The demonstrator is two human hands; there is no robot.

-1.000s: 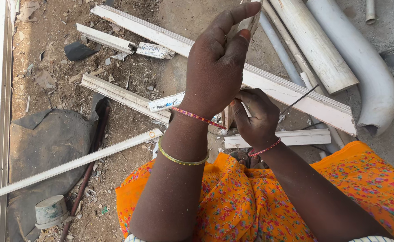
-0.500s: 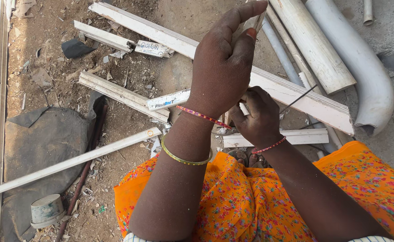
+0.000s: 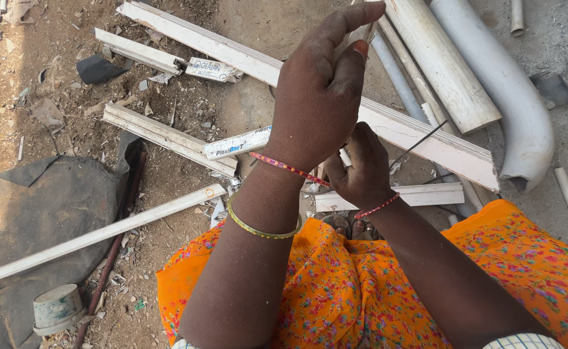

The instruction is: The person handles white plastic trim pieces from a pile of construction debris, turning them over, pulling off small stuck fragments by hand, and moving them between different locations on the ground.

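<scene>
Barely shifted since a second ago, left hand (image 3: 319, 97) pinches a thin white strip (image 3: 352, 42) upright while right hand (image 3: 361, 168) clenches a dark blade (image 3: 420, 142) beside it, which could slip and nick fingers.

Hard, bright sunlight fills the frame; pale pipes (image 3: 491, 71) at upper right glare, shadows short, focus sharp throughout.

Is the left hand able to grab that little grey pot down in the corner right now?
Probably not at once. The left hand is raised and closed around a thin white strip, so it is busy. The small grey pot sits apart on the dirt, far to the left, though nothing covers it.
</scene>
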